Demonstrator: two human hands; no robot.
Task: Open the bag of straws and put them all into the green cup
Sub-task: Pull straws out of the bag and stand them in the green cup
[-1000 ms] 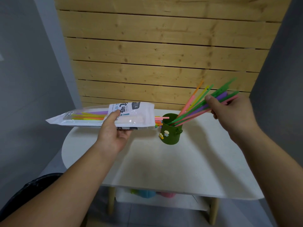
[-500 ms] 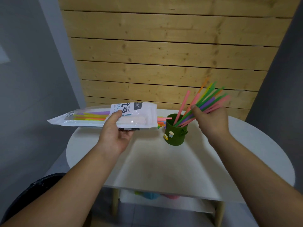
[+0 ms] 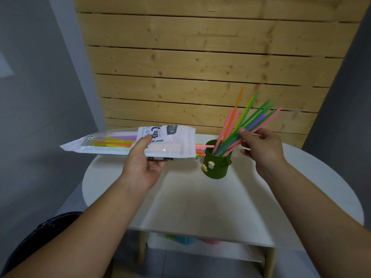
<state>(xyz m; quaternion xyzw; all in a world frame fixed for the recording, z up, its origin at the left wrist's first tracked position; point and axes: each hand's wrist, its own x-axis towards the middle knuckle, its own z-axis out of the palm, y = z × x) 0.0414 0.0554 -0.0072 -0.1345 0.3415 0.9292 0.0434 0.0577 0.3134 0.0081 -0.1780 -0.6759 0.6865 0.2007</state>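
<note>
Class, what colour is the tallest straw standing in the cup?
Orange: the tall thin plastic straw rises highest, best seen in the head view.

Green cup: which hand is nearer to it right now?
Right. The right hand sits just right of the green cup, fingers on the straws standing in it. The left hand grips the bag further left.
</note>
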